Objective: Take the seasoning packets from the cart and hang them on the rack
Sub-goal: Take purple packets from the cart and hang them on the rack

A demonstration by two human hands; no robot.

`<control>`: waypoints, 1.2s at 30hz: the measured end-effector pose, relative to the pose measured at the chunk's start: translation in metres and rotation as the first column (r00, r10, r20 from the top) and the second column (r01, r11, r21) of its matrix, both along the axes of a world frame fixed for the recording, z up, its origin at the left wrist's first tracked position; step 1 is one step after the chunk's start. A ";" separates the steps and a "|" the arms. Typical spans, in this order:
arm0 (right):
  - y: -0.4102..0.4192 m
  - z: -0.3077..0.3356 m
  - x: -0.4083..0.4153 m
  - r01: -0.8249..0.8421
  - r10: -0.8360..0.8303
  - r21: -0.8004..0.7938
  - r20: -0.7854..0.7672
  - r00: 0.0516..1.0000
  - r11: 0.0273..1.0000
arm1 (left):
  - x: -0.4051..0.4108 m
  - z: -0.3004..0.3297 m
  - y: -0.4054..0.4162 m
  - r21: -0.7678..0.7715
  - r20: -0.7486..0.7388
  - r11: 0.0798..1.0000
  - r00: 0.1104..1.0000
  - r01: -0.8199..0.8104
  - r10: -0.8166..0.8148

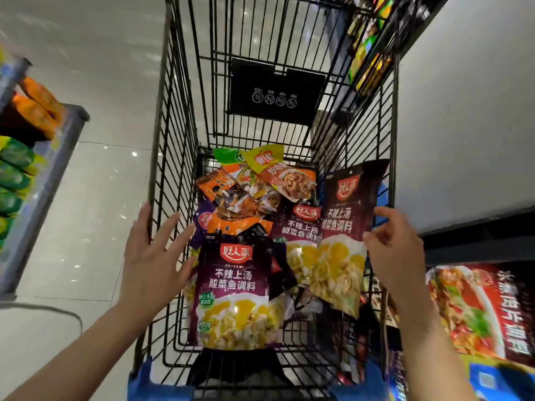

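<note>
right hand [395, 250] pinches a purple seasoning packet [344, 227] | left hand [153, 256] spread, holding nothing | risk: packet snags cart [173, 140] wire, slips

Even, bright overhead light glints in small spots off the floor [95, 180]. Wide-angle bending bows the cart [173, 117] wires, and the shelves [26, 157] at both edges smear with blur.

Beyond the left hand, a grey shelf [55, 169] carries orange packs [34, 108] above green packs [14, 169]. Just right of the right hand lies a red-printed food box [480, 311] over a blue carton [498, 380].
</note>
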State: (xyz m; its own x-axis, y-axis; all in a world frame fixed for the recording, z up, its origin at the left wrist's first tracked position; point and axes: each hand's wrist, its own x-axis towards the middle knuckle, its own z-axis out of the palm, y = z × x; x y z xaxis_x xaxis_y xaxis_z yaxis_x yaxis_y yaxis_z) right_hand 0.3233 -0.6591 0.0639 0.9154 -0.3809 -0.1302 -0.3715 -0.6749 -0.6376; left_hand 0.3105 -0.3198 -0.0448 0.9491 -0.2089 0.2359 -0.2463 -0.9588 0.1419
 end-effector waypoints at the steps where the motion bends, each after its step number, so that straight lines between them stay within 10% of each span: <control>1: 0.002 -0.005 -0.003 -0.020 0.020 0.028 -0.012 1.000 0.999 | 0.000 0.000 0.000 0.012 0.001 1.000 1.000 0.008 -0.008; 13: -0.007 -0.104 0.053 -0.425 0.211 -0.411 -0.472 0.856 0.807 | 0.004 0.001 -0.014 0.205 -0.190 0.928 0.943 0.312 -0.275; 20: -0.007 -0.176 0.162 -0.730 0.314 -0.447 -0.695 0.647 0.517 | 0.078 -0.054 -0.107 -0.134 -0.356 0.967 0.900 0.215 -0.250; 28: -0.043 -0.243 0.192 -0.905 0.277 -0.263 -0.890 0.362 0.334 | 0.129 -0.142 -0.143 -0.037 -0.800 0.887 0.519 0.460 -0.302; 36: -0.038 -0.233 0.206 -0.738 0.352 -0.122 -0.820 0.452 0.664 | 0.117 -0.144 -0.129 0.041 -0.670 0.878 0.665 0.478 -0.330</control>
State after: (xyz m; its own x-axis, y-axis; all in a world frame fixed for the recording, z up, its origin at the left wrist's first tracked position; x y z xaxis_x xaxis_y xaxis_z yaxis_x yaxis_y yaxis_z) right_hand 0.5291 -0.6966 -0.1690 0.6296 -0.0165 -0.7767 0.0107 -0.9995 0.0299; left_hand 0.4271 -0.4487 -0.1888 0.6668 -0.5789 -0.4694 -0.5401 -0.8093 0.2308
